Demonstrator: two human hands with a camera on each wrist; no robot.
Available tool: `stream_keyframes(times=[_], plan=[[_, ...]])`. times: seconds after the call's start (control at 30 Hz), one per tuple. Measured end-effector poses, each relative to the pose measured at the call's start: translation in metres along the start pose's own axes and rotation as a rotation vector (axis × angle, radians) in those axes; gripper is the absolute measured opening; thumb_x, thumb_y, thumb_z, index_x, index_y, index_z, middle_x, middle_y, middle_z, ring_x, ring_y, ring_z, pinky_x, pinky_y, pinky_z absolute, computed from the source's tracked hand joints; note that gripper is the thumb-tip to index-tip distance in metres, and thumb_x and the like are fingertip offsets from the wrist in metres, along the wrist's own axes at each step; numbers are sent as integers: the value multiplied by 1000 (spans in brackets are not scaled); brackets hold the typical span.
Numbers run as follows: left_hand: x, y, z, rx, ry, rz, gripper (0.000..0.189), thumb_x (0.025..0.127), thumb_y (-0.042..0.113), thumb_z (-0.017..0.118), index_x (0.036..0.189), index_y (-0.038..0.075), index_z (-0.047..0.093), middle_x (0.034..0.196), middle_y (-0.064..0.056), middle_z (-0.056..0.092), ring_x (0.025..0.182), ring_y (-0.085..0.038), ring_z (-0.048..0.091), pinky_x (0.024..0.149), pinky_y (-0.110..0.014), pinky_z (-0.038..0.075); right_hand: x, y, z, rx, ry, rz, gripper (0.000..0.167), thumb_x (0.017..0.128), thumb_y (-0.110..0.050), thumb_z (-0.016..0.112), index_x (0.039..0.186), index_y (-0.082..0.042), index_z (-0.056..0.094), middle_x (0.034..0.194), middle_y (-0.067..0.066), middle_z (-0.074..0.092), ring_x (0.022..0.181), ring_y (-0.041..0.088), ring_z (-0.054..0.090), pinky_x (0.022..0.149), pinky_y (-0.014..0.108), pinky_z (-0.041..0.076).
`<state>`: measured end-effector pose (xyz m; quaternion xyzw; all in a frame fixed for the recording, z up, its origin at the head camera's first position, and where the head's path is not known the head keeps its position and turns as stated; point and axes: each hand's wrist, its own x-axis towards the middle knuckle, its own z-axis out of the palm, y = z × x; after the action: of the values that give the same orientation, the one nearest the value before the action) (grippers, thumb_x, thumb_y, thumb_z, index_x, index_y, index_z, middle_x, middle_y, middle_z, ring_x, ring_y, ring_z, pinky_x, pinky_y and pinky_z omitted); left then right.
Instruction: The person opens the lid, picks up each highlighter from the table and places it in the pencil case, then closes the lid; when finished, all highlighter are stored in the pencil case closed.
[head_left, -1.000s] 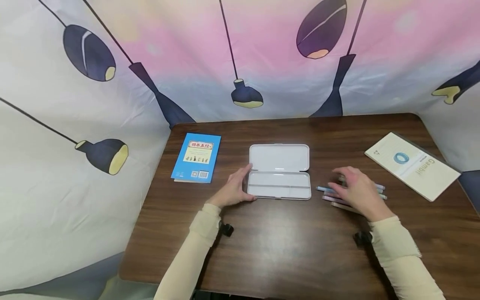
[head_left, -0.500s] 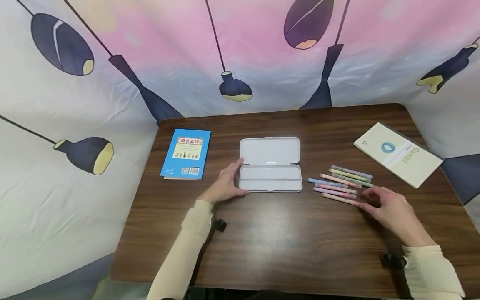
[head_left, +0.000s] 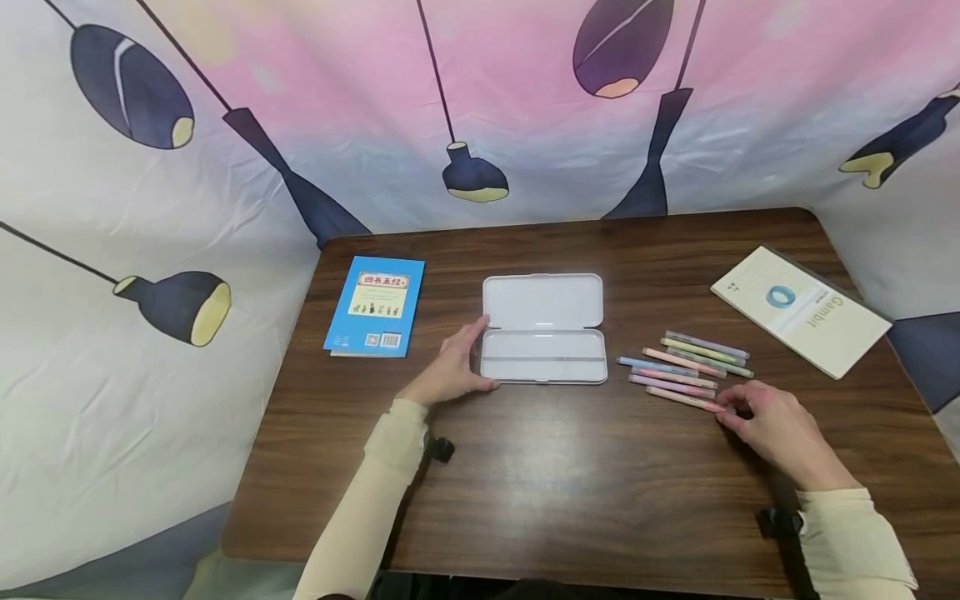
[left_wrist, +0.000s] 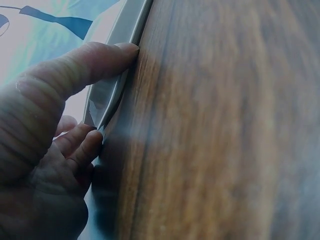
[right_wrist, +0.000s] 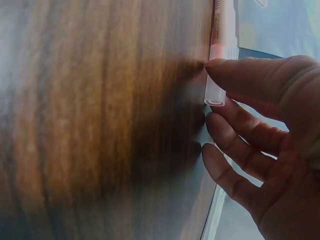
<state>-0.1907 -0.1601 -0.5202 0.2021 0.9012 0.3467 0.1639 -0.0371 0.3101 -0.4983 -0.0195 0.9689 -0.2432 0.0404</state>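
An open white pencil case (head_left: 543, 371) lies on the table with its lid folded back; no pens show inside. My left hand (head_left: 448, 367) grips its left end, thumb (left_wrist: 107, 62) against the near edge and fingers (left_wrist: 82, 142) around the side. Several pastel marker pens (head_left: 678, 367) lie loosely fanned to the right of the case. My right hand (head_left: 776, 421) is at the nearest one, a pink marker pen (head_left: 678, 398), pinching its clear-capped right end between thumb and finger. In the right wrist view the marker's cap (right_wrist: 215, 92) shows between thumb and fingers.
A blue book (head_left: 375, 308) lies at the back left of the brown wooden table (head_left: 555, 492). At the back right is a cream notebook (head_left: 802, 310). A printed cloth (head_left: 525, 108) hangs behind the table.
My right hand has moved from above the marker pens to their right, and now pinches the nearest one's end. My left hand stays on the pencil case. The head view has shifted slightly.
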Motion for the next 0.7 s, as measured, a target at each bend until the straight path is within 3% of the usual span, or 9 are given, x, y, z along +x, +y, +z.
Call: stream_keyframes(times=[0.2,0.43,0.53,0.7], plan=[[0,1,0,-11,-12,-19,116,79,31,93,170,25,21,174,-12,25,161,-40,15,125,-66,20,1,-1,1,0,25,-38,7,90,-10,81,91,-7,76,94,18,72,84,40,67,69,63,51],[-2,0,-2,-13,-14,-22,116,80,32,93,170,24,20,175,-10,24,162,-39,13,126,-65,20,10,-13,2,29,177,-213,9,87,-3,83,92,-7,76,92,10,74,84,34,69,73,56,53],[-1,0,-2,-4,-7,-20,116,80,32,93,170,24,21,175,-11,25,161,-40,16,125,-65,20,22,-27,2,48,183,-257,7,89,-7,82,92,-10,76,90,5,74,82,26,66,72,50,52],[1,0,0,15,-4,-6,117,78,33,93,170,22,21,173,-15,28,158,-42,22,124,-66,22,52,-61,12,100,121,-324,7,92,-10,81,94,-11,75,87,-2,70,78,16,59,71,42,50]])
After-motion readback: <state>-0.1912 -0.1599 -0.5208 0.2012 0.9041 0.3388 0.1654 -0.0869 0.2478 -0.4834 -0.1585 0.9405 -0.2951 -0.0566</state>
